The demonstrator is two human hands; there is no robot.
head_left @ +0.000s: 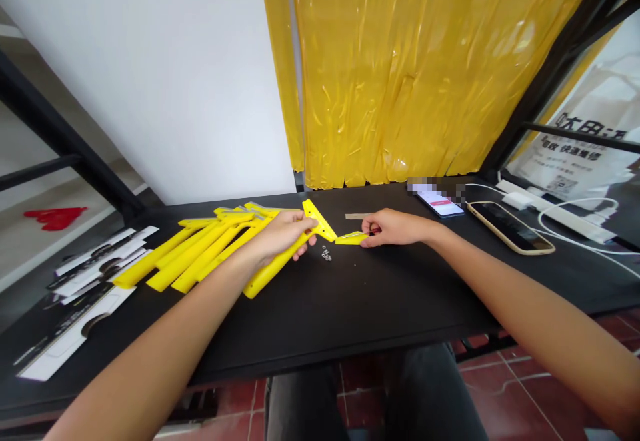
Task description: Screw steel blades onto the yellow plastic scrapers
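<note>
My left hand [285, 233] is closed around a yellow scraper handle [270, 274], whose wide head with small holes points up and right. The fingers of my right hand [393, 228] pinch a slim yellow plastic strip [349, 239], its tip close to the corner of the scraper head. I cannot tell whether the two touch. Between my hands, several small metal nuts or screws [326, 253] lie on the black table [320, 321]. A thin flat metal blade [354, 216] rests just behind my right hand.
Several more yellow scrapers [200, 248] lie piled to the left, beside black-and-white packaging cards [75, 334]. At the right are a lit phone [440, 202], a dark-screened phone [510, 228] and a power strip [560, 211] with white cables. Yellow plastic sheeting [400, 81] hangs behind.
</note>
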